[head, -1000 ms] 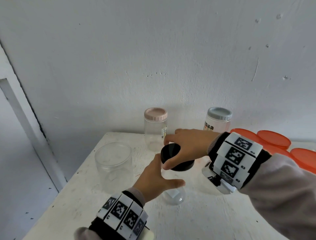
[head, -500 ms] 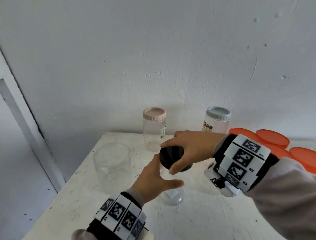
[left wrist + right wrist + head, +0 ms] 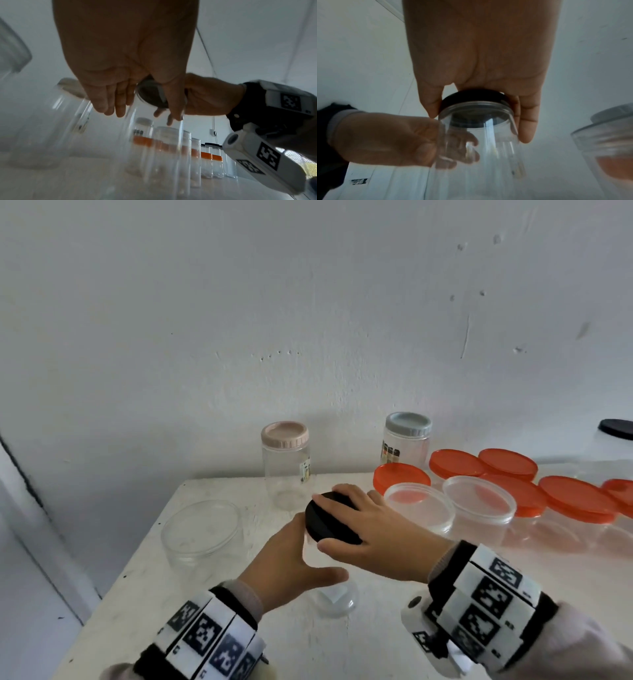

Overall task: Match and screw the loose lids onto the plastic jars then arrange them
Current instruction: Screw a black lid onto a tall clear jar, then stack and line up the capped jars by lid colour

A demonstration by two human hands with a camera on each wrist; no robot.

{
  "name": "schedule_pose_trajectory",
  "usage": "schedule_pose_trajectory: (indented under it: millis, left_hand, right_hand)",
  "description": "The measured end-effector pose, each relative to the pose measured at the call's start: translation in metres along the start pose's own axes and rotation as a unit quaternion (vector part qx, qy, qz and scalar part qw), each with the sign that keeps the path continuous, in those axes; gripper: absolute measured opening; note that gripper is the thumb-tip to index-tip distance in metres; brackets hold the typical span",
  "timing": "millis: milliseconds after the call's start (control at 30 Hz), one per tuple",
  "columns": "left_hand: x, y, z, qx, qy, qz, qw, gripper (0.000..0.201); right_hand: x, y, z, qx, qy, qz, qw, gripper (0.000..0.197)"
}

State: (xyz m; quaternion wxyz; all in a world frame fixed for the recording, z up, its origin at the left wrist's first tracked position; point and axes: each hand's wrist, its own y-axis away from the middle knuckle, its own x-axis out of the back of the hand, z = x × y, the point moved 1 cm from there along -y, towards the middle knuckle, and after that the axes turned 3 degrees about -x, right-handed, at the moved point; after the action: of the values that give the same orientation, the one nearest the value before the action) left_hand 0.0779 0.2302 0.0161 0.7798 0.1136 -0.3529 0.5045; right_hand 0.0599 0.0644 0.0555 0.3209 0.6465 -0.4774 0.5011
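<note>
A clear plastic jar [image 3: 334, 599] stands on the white table [image 3: 212, 604] in front of me, with a black lid [image 3: 325, 520] on its mouth. My right hand [image 3: 356, 525] grips the lid from above, thumb and fingers curled round its rim; the right wrist view shows the same black lid [image 3: 471, 100] on the clear jar [image 3: 479, 142]. My left hand [image 3: 294, 556] holds the jar's side below the lid. In the left wrist view, the left hand [image 3: 135, 105] wraps the jar from the left and the lid's underside [image 3: 150, 94] shows through it.
A wide lidless jar [image 3: 202, 530] stands at the left. A pink-lidded jar [image 3: 286, 463] and a grey-lidded jar [image 3: 407, 440] stand by the wall. Two lidless jars [image 3: 479, 505] and several orange-lidded jars [image 3: 579, 501] fill the right; a black lid [image 3: 616, 428] lies far right.
My right hand has turned on the black lid, its wrist swinging down and toward me. The left hand has stayed on the jar. The camera now shows more of the table's right side.
</note>
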Motion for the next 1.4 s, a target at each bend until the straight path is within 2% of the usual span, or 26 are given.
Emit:
schedule_pose_trajectory:
  millis: [133,233,333,433,533,633,800,900,1000,1100,1200,1333,1400]
  left_hand:
    - [0.038,0.004,0.002,-0.057,-0.141,0.006,0.988,0.069]
    - [0.072,0.006,-0.007,-0.061,-0.204,0.028,0.977,0.064]
    - [0.098,0.008,-0.025,0.008,-0.274,0.003,0.962,0.072]
    - [0.11,0.008,-0.042,0.074,-0.319,-0.046,0.944,0.081]
    - [0.11,0.007,-0.053,0.11,-0.293,-0.067,0.947,0.085]
    - [0.109,0.002,-0.057,0.119,-0.283,-0.055,0.95,0.086]
    - [0.108,-0.016,-0.06,0.118,-0.26,-0.033,0.958,0.088]
    - [0.107,-0.029,-0.061,0.126,-0.258,-0.031,0.957,0.089]
    - [0.111,-0.041,-0.063,0.133,-0.258,-0.025,0.957,0.09]
    - [0.118,-0.049,-0.069,0.141,-0.258,-0.022,0.956,0.091]
    - [0.126,-0.054,-0.073,0.145,-0.267,-0.052,0.951,0.096]
    - [0.135,-0.067,-0.065,0.136,-0.278,-0.093,0.946,0.106]
    - [0.141,-0.079,-0.057,0.126,-0.271,-0.083,0.951,0.096]
  right_hand:
    - [0.001,0.012,0.006,-0.012,-0.046,0.029,0.998,0.065]
    - [0.006,0.033,0.016,-0.029,-0.104,0.043,0.993,0.065]
    - [0.019,0.065,0.03,-0.048,-0.166,0.077,0.982,0.062]
    - [0.038,0.102,0.05,-0.087,-0.176,0.142,0.97,0.05]
    - [0.057,0.133,0.081,-0.163,-0.143,0.188,0.958,0.047]
    - [0.07,0.151,0.123,-0.263,-0.071,0.213,0.938,0.046]
    - [0.074,0.153,0.19,-0.426,0.022,0.27,0.863,0.054]
    - [0.075,0.148,0.219,-0.472,0.018,0.267,0.84,0.06]
    - [0.073,0.144,0.244,-0.49,0.028,0.263,0.831,0.06]
    - [0.074,0.144,0.271,-0.499,0.033,0.241,0.832,0.058]
    - [0.078,0.142,0.303,-0.508,0.047,0.183,0.84,0.071]
    - [0.106,0.109,0.283,-0.524,0.091,0.14,0.835,0.099]
    - [0.129,0.075,0.253,-0.482,0.121,0.128,0.858,0.099]
